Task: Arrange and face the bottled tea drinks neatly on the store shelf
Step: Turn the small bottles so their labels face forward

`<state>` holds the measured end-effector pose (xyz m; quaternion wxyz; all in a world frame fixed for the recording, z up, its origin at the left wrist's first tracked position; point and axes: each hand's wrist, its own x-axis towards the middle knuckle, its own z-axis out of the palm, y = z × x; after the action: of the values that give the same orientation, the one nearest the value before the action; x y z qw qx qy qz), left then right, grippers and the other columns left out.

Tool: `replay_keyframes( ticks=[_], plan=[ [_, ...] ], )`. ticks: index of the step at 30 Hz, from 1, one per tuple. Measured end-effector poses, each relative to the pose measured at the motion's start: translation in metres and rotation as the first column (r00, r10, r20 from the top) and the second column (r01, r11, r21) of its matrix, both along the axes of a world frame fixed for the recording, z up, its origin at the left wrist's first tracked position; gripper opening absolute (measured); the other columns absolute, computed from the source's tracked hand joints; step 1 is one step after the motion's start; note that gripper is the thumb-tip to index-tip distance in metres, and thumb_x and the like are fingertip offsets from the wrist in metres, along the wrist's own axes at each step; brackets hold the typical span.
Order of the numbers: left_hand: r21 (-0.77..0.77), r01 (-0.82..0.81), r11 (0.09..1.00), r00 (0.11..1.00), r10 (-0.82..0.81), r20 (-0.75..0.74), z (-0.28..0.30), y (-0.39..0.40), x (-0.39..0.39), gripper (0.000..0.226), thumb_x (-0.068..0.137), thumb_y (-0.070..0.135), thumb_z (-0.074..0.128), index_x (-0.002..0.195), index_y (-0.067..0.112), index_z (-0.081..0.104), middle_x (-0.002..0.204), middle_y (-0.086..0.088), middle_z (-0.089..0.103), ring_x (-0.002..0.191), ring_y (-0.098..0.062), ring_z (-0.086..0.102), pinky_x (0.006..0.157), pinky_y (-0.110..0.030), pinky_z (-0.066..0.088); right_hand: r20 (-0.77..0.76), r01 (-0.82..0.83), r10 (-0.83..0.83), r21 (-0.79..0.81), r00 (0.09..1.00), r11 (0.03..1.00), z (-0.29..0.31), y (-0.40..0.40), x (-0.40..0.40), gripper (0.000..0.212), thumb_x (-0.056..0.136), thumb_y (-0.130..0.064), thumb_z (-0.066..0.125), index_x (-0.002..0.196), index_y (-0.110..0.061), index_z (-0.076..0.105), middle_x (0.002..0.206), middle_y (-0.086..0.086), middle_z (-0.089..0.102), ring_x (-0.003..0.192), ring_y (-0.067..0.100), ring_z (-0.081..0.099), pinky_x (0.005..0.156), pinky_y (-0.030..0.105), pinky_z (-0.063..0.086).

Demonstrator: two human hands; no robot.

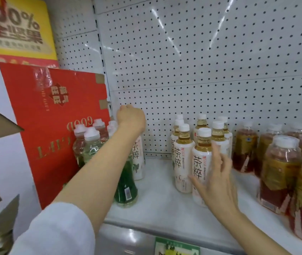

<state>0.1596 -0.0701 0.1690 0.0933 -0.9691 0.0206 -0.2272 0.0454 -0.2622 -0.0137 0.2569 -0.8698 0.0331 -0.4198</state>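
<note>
- Two bare hands reach over the white shelf [157, 205], which is backed by a grey pegboard wall [210, 61].
- Left hand [130, 118] is far back on the shelf, curled over the top of a white-labelled tea bottle [138, 159]; its fingers [126, 107] are bent down round the cap, which the hand hides, so how tight the grip is I cannot tell for sure.
- Just in front of that bottle stands a green-labelled bottle [126, 184], partly behind the left forearm, whose white sleeve [58, 230] is pushed up to the elbow.
- Right hand [214, 183] is spread, fingers [217, 155] straight and apart, the palm lying against the side of the front white tea bottle [200, 162]; the thumb points left across its lower label.
- That bottle belongs to a cluster of white-capped tea bottles [201, 137] standing upright mid-shelf, black characters on the labels of the nearer ones facing forward, pale amber liquid showing at the necks.
- Between the two white-label groups lies a bare stretch of shelf.
- To the right stand red-and-gold labelled bottles [279, 172], close together, blurred at the frame's edge.
- To the left, clear bottles with white caps [89, 142] stand against a red gift carton [54, 126]; above it is a yellow sign [15, 26].
- A green price tag [176, 247] hangs on the shelf's front rail.
</note>
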Motion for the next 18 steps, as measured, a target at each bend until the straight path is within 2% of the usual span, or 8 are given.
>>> replay_keyframes(
  ticks=[2, 4, 6, 9, 12, 14, 16, 18],
  plan=[
    [0.0, -0.016, 1.0, 0.985, 0.016, -0.169, 0.006, 0.0, 0.013, 0.018, 0.095, 0.007, 0.048, 0.108, 0.008, 0.061, 0.106, -0.008, 0.058, 0.096, -0.025, 0.057, 0.075, -0.033, 0.043, 0.015, -0.017, 0.017, -0.003, 1.0, 1.0, -0.003, 0.0, 0.006, 0.123, 0.071, -0.032, 0.085, 0.157, -0.033, -0.003, 0.136, 0.008, 0.03, 0.103, 0.037, 0.059, 0.061, 0.044, 0.057],
    [-0.014, -0.018, 1.0, 0.969, 0.014, -0.248, 0.006, -0.001, 0.02, 0.008, 0.094, 0.003, 0.049, 0.09, 0.006, 0.056, 0.094, -0.006, 0.055, 0.083, -0.022, 0.054, 0.072, -0.031, 0.042, 0.038, -0.041, 0.041, 0.003, 0.998, 0.999, -0.004, -0.003, 0.005, 0.122, 0.073, -0.029, 0.084, 0.156, -0.034, -0.005, 0.136, 0.006, 0.03, 0.102, 0.036, 0.059, 0.061, 0.041, 0.056],
    [-0.019, 0.004, 1.0, 0.97, -0.008, -0.242, 0.002, -0.002, 0.023, 0.012, 0.093, 0.003, 0.049, 0.082, 0.007, 0.052, 0.083, -0.005, 0.052, 0.076, -0.021, 0.053, 0.07, -0.03, 0.042, 0.063, -0.052, 0.053, -0.009, 0.997, 0.999, -0.005, -0.009, 0.002, 0.122, 0.074, -0.028, 0.084, 0.157, -0.033, -0.005, 0.131, 0.003, 0.03, 0.101, 0.035, 0.058, 0.063, 0.042, 0.055],
    [-0.036, 0.063, 0.997, 0.979, -0.069, -0.193, -0.001, -0.008, 0.018, 0.014, 0.089, -0.001, 0.049, 0.079, 0.007, 0.051, 0.073, -0.003, 0.049, 0.076, -0.022, 0.053, 0.066, -0.029, 0.042, 0.071, -0.031, 0.033, -0.018, 0.997, 0.999, -0.006, -0.017, -0.004, 0.122, 0.074, -0.027, 0.085, 0.157, -0.029, -0.004, 0.129, 0.004, 0.031, 0.099, 0.035, 0.057, 0.064, 0.045, 0.055],
    [-0.031, 0.125, 0.992, 0.972, -0.128, -0.196, 0.002, -0.017, 0.004, 0.019, 0.087, -0.002, 0.052, 0.072, 0.008, 0.046, 0.071, -0.003, 0.045, 0.067, -0.019, 0.048, 0.06, -0.029, 0.041, 0.031, 0.01, -0.009, -0.03, 0.999, 0.999, -0.003, -0.022, -0.005, 0.123, 0.074, -0.029, 0.085, 0.157, -0.028, -0.005, 0.132, 0.014, 0.035, 0.098, 0.035, 0.058, 0.065, 0.04, 0.051],
    [-0.044, 0.154, 0.987, 0.967, -0.159, -0.198, 0.004, -0.019, -0.007, 0.022, 0.089, 0.002, 0.058, 0.071, 0.008, 0.046, 0.071, -0.003, 0.045, 0.066, -0.017, 0.047, 0.062, -0.028, 0.042, 0.012, 0.013, -0.012, -0.034, 1.0, 0.999, -0.002, -0.024, -0.006, 0.122, 0.073, -0.031, 0.085, 0.157, -0.027, -0.005, 0.134, 0.018, 0.036, 0.102, 0.036, 0.058, 0.068, 0.037, 0.048],
    [-0.053, 0.207, 0.977, 0.958, -0.213, -0.193, 0.008, -0.02, -0.023, 0.016, 0.089, 0.009, 0.066, 0.078, 0.008, 0.054, 0.078, -0.003, 0.057, 0.07, -0.018, 0.053, 0.063, -0.028, 0.046, 0.001, 0.018, -0.018, -0.038, 1.0, 0.999, -0.002, -0.024, -0.007, 0.122, 0.073, -0.032, 0.085, 0.156, -0.028, -0.006, 0.135, 0.019, 0.037, 0.104, 0.036, 0.058, 0.068, 0.036, 0.047],
    [-0.081, 0.28, 0.957, 0.937, -0.291, -0.194, 0.011, -0.022, -0.042, 0.009, 0.088, 0.015, 0.069, 0.093, 0.01, 0.064, 0.095, -0.006, 0.07, 0.08, -0.021, 0.064, 0.068, -0.029, 0.053, -0.002, 0.027, -0.027, -0.04, 1.0, 0.999, -0.001, -0.023, -0.007, 0.122, 0.073, -0.033, 0.085, 0.156, -0.028, -0.005, 0.134, 0.018, 0.038, 0.103, 0.035, 0.058, 0.066, 0.035, 0.047]
  ],
)
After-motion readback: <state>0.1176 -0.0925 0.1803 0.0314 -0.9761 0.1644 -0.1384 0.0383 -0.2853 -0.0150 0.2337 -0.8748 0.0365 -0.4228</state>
